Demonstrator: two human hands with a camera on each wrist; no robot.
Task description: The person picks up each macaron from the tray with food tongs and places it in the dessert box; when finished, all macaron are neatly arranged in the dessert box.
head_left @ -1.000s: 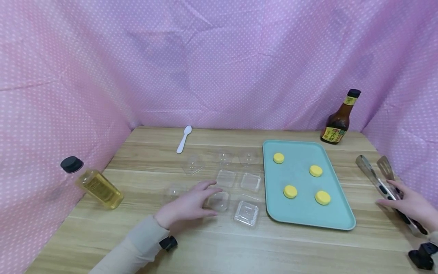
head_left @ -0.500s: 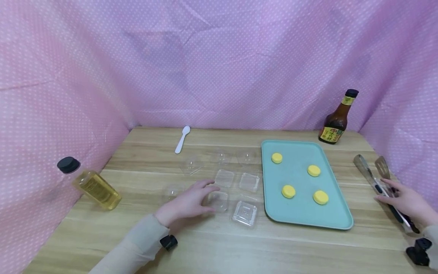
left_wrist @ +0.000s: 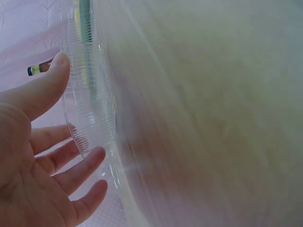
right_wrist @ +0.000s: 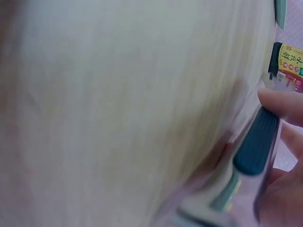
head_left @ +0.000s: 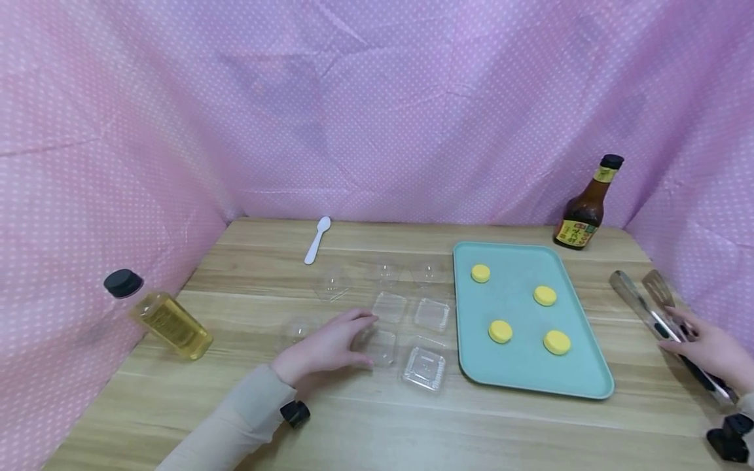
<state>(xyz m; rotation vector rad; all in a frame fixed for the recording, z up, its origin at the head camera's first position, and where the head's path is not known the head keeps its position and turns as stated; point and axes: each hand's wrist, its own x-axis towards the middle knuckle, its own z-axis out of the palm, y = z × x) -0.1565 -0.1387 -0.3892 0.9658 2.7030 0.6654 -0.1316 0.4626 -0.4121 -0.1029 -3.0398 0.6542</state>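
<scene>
My left hand [head_left: 326, 347], fingers spread and relaxed, is at a clear plastic clamshell box [head_left: 381, 347]. In the left wrist view the thumb and fingertips are right at the ribbed wall of that box [left_wrist: 90, 101]. Its domed lid [head_left: 297, 329] lies folded out, partly behind the hand. At the far right, my right hand [head_left: 713, 343] grips metal tongs [head_left: 633, 297]. The right wrist view shows the thumb against the tongs' dark grip pad [right_wrist: 257, 142], fingers on the other side. A slotted spatula [head_left: 658, 288] lies alongside the tongs, its handle partly hidden by the hand.
Other clear boxes [head_left: 425, 368] lie opened around the middle. A teal tray [head_left: 524, 373] bears several yellow discs [head_left: 501, 331]. Behind it stands a brown sauce bottle [head_left: 580, 216]. An oil bottle [head_left: 173, 327] stands left; a white spoon [head_left: 318, 240] lies at the back.
The left hand's thumb and fingers have drawn slightly closer around the box. The tongs and spatula have shifted slightly under the right hand. The head view sways a little sideways.
</scene>
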